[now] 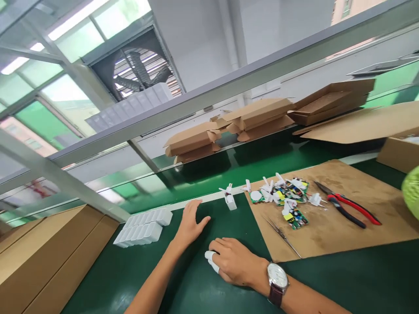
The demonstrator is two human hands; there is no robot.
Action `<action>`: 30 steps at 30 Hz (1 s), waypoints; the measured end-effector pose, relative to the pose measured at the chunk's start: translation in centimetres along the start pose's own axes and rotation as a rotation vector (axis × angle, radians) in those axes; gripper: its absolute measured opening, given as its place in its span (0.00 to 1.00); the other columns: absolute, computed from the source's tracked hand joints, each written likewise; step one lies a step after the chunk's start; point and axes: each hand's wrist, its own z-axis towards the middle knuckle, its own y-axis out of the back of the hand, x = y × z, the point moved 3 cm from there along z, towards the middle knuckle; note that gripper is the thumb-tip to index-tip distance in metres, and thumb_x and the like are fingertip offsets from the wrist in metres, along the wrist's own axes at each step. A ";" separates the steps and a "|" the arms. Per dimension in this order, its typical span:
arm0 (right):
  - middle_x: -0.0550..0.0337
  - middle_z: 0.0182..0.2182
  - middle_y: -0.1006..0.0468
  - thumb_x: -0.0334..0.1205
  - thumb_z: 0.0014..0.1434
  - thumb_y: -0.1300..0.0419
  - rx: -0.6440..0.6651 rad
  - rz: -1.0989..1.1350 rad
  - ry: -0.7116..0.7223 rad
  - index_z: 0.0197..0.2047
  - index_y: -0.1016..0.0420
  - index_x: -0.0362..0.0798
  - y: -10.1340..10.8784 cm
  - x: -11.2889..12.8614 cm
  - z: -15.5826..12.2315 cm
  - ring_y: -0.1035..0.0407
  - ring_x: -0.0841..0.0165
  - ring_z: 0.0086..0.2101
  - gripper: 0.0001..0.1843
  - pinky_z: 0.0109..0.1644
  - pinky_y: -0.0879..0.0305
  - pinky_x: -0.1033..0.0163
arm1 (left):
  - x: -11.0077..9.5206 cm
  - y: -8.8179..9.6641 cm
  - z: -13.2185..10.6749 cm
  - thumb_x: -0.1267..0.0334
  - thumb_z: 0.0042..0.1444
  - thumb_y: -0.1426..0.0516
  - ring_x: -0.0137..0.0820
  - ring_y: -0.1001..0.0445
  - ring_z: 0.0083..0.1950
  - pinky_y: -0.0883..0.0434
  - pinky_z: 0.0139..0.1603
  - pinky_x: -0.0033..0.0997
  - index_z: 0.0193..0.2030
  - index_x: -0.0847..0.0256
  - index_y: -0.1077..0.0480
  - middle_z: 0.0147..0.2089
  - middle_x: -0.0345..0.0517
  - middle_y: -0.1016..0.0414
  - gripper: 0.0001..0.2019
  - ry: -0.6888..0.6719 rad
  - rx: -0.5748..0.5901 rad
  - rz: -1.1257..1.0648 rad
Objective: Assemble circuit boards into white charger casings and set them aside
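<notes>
the small white box [231,203] stands on the green table [199,288] near the middle of the frame; it looks light, stiff and slick, best pinched by its flat side walls, clear of the thin white parts [228,189] poking out on top, which may be fragile. the left hand [190,223] is spread and empty near the box, while the right hand [235,261] rests curled at lower centre, and whether it holds anything underneath i cannot tell.
</notes>
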 end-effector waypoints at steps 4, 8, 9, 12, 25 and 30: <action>0.52 0.43 0.21 0.31 0.61 0.39 0.034 0.008 0.027 0.40 0.25 0.46 -0.4 0.2 -0.3 0.29 0.63 0.41 0.04 0.43 0.36 0.59 | 4.4 6.2 -1.4 0.60 0.60 0.40 0.57 0.35 0.68 0.35 0.66 0.64 0.54 0.61 0.27 0.59 0.62 0.25 0.17 0.107 -0.134 0.337; 0.53 0.42 0.20 0.31 0.61 0.40 0.061 0.002 0.014 0.39 0.25 0.46 -0.9 -0.2 -0.2 0.29 0.63 0.39 0.03 0.43 0.36 0.59 | 7.5 8.6 -2.7 0.61 0.58 0.40 0.65 0.38 0.68 0.33 0.59 0.69 0.40 0.64 0.21 0.60 0.69 0.27 0.10 0.233 -0.095 0.644; 0.54 0.42 0.20 0.31 0.62 0.40 0.056 0.000 0.006 0.38 0.25 0.46 -1.0 -0.3 -0.2 0.29 0.64 0.39 0.03 0.42 0.35 0.59 | 7.8 8.5 -2.8 0.62 0.58 0.41 0.65 0.38 0.68 0.32 0.59 0.68 0.36 0.64 0.21 0.60 0.70 0.27 0.08 0.231 -0.068 0.664; 0.55 0.42 0.20 0.30 0.62 0.41 -0.002 -0.012 -0.010 0.38 0.25 0.46 -0.9 -1.0 -0.2 0.28 0.65 0.38 0.04 0.41 0.34 0.60 | 7.2 7.0 -2.4 0.65 0.58 0.42 0.62 0.35 0.67 0.30 0.58 0.64 0.29 0.62 0.24 0.58 0.65 0.25 0.09 0.177 -0.052 0.603; 0.42 0.50 0.24 0.21 0.54 0.46 -0.132 -0.180 -0.535 0.49 0.27 0.43 7.2 -12.4 -6.0 0.32 0.51 0.52 0.20 0.58 0.33 0.41 | -2.8 -1.0 -3.6 0.56 0.63 0.41 0.40 0.20 0.49 0.20 0.47 0.41 0.31 0.57 0.33 0.56 0.51 0.23 0.11 -0.143 -0.021 -0.104; 0.45 0.49 0.23 0.20 0.48 0.45 -0.120 -0.095 -0.609 0.46 0.26 0.44 7.1 -15.2 -6.6 0.33 0.51 0.54 0.23 0.61 0.37 0.38 | -2.7 -1.2 -4.2 0.56 0.62 0.40 0.40 0.20 0.49 0.19 0.48 0.43 0.37 0.56 0.29 0.58 0.51 0.25 0.07 -0.090 0.034 -0.177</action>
